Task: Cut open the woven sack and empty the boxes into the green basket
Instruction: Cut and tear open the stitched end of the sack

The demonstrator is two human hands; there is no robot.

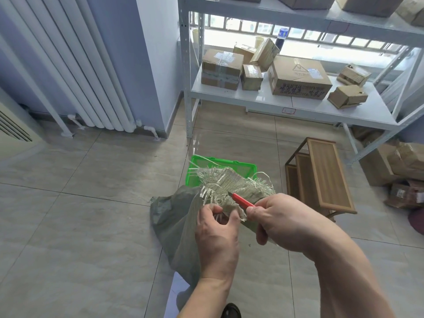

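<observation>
Left hand (216,235) pinches the frayed mouth of the woven sack (183,216), right hand (282,222) grips a red knife (242,200) at the fibres — green basket (221,165) half hidden behind, wooden stool (321,173) beside, boxes inside unseen.

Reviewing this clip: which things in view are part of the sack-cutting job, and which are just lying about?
Part of the job:
grey-green woven sack with frayed top, gripped by the left hand
red-handled utility knife, held by the right hand
green plastic basket on the floor behind the sack

Lying about:
taped cardboard boxes on the white metal shelf
wooden slatted stool
white radiator
</observation>
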